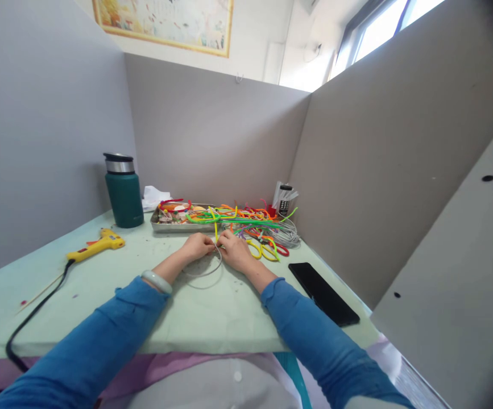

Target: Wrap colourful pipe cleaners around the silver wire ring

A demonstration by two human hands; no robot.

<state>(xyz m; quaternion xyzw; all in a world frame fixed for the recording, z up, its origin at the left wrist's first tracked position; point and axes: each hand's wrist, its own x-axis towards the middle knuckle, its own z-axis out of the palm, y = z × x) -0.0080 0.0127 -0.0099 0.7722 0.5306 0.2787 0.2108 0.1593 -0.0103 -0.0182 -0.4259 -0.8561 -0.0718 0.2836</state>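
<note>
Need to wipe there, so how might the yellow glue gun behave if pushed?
The glue gun would probably slide rather than roll, given its long, uneven shape. Its black cord, running over the edge of the table, might drag or twist it.

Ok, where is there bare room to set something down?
On the table between left sleeve and right sleeve, nearer than the wire loop; also between glue gun and left sleeve, bar specks. Crowded beyond left hand and right hand: tray, pipe cleaners. The phone lies at right.
</note>
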